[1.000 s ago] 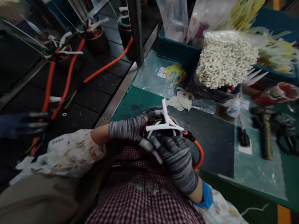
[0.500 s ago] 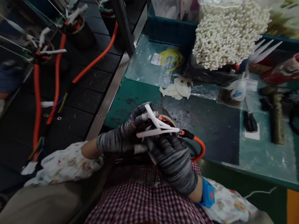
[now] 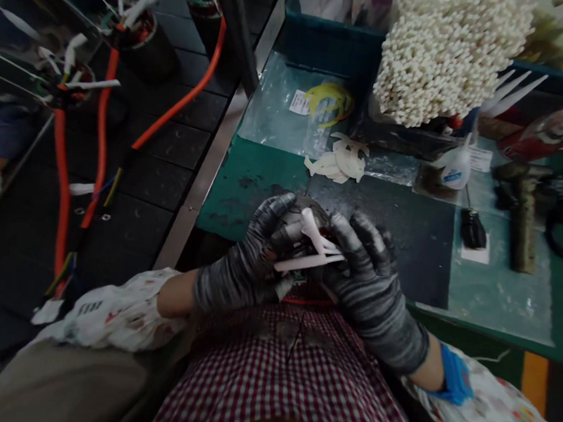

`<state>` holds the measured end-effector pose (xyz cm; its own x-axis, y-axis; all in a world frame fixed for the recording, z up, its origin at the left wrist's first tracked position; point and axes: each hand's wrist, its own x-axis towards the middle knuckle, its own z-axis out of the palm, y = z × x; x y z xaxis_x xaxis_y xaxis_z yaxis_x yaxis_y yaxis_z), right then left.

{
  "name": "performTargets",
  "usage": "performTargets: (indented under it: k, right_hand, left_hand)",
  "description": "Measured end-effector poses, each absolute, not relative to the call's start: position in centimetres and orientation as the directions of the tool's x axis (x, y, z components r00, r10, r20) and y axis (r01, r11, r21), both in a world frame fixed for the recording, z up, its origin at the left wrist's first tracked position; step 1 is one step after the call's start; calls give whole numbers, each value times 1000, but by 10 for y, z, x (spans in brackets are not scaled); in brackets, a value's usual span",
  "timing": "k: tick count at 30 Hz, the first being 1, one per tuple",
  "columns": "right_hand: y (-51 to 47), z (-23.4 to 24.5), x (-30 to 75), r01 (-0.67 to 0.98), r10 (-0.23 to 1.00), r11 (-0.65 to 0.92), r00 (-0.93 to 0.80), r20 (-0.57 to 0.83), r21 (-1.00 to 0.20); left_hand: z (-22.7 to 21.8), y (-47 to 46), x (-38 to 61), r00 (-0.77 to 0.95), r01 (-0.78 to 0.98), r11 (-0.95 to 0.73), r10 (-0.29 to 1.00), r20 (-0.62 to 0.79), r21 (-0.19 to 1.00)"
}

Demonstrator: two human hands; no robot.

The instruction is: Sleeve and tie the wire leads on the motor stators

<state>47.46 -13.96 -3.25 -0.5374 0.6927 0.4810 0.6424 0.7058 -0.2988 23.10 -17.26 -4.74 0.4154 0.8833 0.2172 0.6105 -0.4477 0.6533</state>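
Note:
In gloves striped grey and black, both hands grip a dark, round motor stator [image 3: 306, 208] close to my apron. My left hand [image 3: 242, 263] is wrapped round its left side. My right hand [image 3: 376, 288] curls over its right side, fingers bent beside the white sleeved leads [image 3: 310, 261] that stick out of the stator. Most of the stator is hidden behind the gloves. A short piece of red or orange cable [image 3: 308, 301] shows below it, against the checked apron [image 3: 292, 369].
White paper-like insulation pieces [image 3: 341, 160] and a yellow coil [image 3: 331, 104] lie on the green table [image 3: 236, 167]. Behind stands a bag of white tubes [image 3: 447, 61]; a hammer [image 3: 524, 219] lies right. Other stators [image 3: 150, 52] with orange cables stand left, near another person's gloved hand [image 3: 0, 124].
My right hand has moved right and up, from beneath the white leads to the stator's right side. The orange cable loop at the right is now out of sight. The leads have shifted slightly.

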Motion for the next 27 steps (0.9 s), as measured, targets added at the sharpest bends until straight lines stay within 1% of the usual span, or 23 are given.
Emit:
performTargets:
  k: [3, 6, 9, 10, 12, 15, 18, 19, 21, 22, 24, 26, 27]
  right_hand:
    - [-133, -44, 474, 629, 699, 703, -528, 482, -332]
    - [-127, -51, 478, 591, 713, 701, -552, 433, -400]
    - [-123, -55, 482, 570, 752, 658, -531, 391, -492]
    - [-123, -57, 482, 563, 756, 653, -526, 389, -507]
    - [-125, -59, 482, 578, 762, 646, -520, 385, -499]
    - [-133, -63, 483, 624, 739, 671, -521, 427, -400]
    - [-139, -69, 490, 609, 632, 757, -591, 501, -238]
    - [-139, -72, 494, 613, 609, 768, -610, 507, -184]
    - [-135, -82, 504, 598, 538, 797, -639, 550, -84]
    - [-131, -87, 509, 584, 502, 811, -659, 560, -40]
    - [-123, -97, 516, 553, 444, 833, -691, 570, 23]
    - [-118, -102, 518, 562, 441, 826, -688, 577, 39]
    - [-118, -102, 518, 574, 450, 818, -678, 581, 37]
  left_hand:
    - [-37, -171, 237, 422, 568, -531, 844, 331, 629]
    - [-29, -167, 235, 466, 558, -563, 821, 330, 610]
    - [-28, -164, 231, 496, 547, -585, 803, 332, 598]
    - [-28, -163, 230, 505, 540, -596, 795, 337, 595]
    - [-30, -162, 229, 516, 535, -606, 786, 340, 589]
    - [-32, -161, 230, 523, 574, -597, 794, 311, 561]
    - [-38, -164, 237, 538, 628, -590, 800, 265, 507]
    - [-43, -165, 241, 543, 643, -590, 801, 253, 487]
    - [-57, -167, 248, 529, 694, -556, 825, 200, 457]
    - [-66, -168, 251, 502, 717, -538, 840, 207, 444]
    - [-84, -174, 256, 416, 756, -464, 885, 209, 462]
    - [-100, -182, 262, 314, 757, -402, 915, 253, 514]
    - [-107, -187, 265, 268, 745, -393, 916, 297, 539]
